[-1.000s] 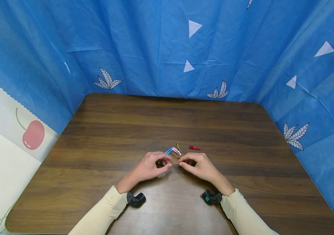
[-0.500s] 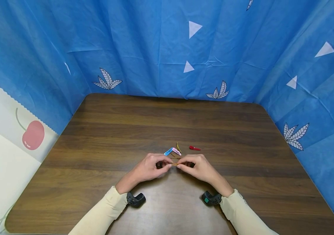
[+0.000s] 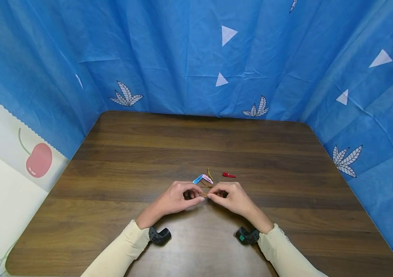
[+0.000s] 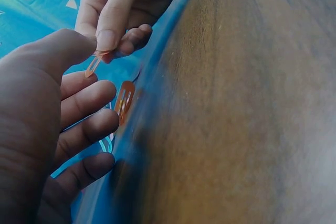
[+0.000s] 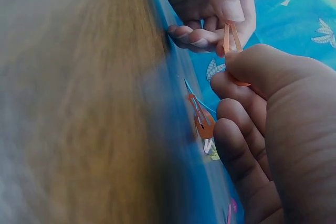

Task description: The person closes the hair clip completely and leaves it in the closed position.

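Observation:
An orange snap hair clip (image 5: 235, 38) spans the small gap between my two hands, its thin prongs spread apart. My right hand (image 3: 230, 196) pinches one end between thumb and index finger. At the other end, the tip of the clip (image 4: 92, 67) lies at the thumb and index finger of my left hand (image 3: 180, 197). Both hands are just above the table, near each other, the remaining fingers loosely curled. Just beyond them a second orange hair clip (image 5: 203, 121) lies on the table, partly behind the fingers in the head view.
On the brown wooden table (image 3: 141, 154), past the hands, lie a blue hair clip (image 3: 198, 179), a pink one (image 3: 207, 179), a yellow one (image 3: 210, 174) and a red one (image 3: 229, 175). A blue curtain (image 3: 162, 57) hangs along the back and right edges.
Both hands have come slightly nearer to me and closer together with the orange hair clip. The left thumb and index finger stand a little further apart. The clips on the table have not moved.

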`<state>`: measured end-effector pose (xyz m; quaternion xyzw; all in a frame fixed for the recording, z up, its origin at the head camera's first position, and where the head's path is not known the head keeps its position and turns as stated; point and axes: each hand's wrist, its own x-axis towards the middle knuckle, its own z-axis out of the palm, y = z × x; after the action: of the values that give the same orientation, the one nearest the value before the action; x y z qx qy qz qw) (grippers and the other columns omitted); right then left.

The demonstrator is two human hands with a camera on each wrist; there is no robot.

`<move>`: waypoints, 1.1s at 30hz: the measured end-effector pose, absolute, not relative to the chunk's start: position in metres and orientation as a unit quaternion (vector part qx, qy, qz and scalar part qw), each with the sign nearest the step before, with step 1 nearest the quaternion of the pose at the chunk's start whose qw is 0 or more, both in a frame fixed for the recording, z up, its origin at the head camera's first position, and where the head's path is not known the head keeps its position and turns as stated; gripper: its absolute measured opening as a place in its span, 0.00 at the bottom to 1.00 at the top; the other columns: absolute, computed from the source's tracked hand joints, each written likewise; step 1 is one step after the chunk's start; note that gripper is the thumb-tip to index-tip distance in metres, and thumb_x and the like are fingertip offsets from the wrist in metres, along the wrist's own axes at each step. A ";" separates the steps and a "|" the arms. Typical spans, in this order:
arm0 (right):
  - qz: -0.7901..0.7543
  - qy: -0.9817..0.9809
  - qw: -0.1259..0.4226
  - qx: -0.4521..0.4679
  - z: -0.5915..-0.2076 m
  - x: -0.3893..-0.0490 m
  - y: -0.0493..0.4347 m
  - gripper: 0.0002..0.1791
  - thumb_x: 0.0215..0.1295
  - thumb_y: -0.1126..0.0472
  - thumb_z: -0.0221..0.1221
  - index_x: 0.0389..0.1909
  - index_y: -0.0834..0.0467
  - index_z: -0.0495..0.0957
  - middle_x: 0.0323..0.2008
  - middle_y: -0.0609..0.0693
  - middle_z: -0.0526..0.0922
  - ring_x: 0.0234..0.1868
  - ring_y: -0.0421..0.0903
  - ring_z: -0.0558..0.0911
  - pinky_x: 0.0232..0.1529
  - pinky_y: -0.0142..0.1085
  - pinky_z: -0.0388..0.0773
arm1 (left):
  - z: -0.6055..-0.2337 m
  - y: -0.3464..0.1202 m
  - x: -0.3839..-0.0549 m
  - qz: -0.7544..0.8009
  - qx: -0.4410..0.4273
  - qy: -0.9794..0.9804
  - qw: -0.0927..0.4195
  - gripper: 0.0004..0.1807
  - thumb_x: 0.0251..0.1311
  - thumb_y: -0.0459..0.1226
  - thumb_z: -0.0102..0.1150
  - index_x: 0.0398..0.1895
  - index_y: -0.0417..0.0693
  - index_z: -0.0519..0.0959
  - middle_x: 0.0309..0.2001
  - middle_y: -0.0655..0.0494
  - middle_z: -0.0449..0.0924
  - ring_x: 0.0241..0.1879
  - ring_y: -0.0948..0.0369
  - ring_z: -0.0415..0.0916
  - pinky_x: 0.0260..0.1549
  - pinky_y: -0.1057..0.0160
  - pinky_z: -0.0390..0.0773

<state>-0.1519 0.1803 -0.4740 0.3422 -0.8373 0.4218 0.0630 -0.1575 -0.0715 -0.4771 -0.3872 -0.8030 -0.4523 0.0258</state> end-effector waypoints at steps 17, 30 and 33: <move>0.437 -0.832 0.040 0.341 -0.474 -0.150 0.177 0.03 0.67 0.59 0.69 0.39 0.48 0.89 0.32 0.39 0.88 0.30 0.33 0.81 0.32 0.31 0.81 | -0.478 -0.071 -0.158 -0.442 -0.388 -0.807 0.039 0.02 0.68 0.37 0.67 0.38 0.50 0.87 0.31 0.64 0.84 0.31 0.74 0.77 0.31 0.70 0.79; 0.462 -0.832 0.032 0.306 -0.475 -0.150 0.177 0.05 0.65 0.64 0.70 0.40 0.52 0.89 0.33 0.45 0.89 0.30 0.36 0.82 0.33 0.33 0.82 | -0.480 -0.072 -0.160 -0.440 -0.400 -0.801 0.070 0.03 0.68 0.35 0.66 0.37 0.47 0.87 0.30 0.64 0.84 0.30 0.73 0.75 0.31 0.69 0.78; 0.465 -0.832 0.024 0.300 -0.475 -0.149 0.177 0.05 0.66 0.64 0.69 0.40 0.52 0.89 0.34 0.45 0.89 0.30 0.37 0.83 0.33 0.33 0.82 | -0.480 -0.072 -0.160 -0.437 -0.403 -0.801 0.072 0.04 0.69 0.37 0.66 0.37 0.48 0.87 0.31 0.64 0.84 0.31 0.73 0.75 0.31 0.70 0.78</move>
<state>-0.1492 0.1767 -0.4748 0.3002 -0.8323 0.4653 0.0244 -0.1599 -0.0720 -0.4804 -0.4025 -0.8011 -0.4372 0.0717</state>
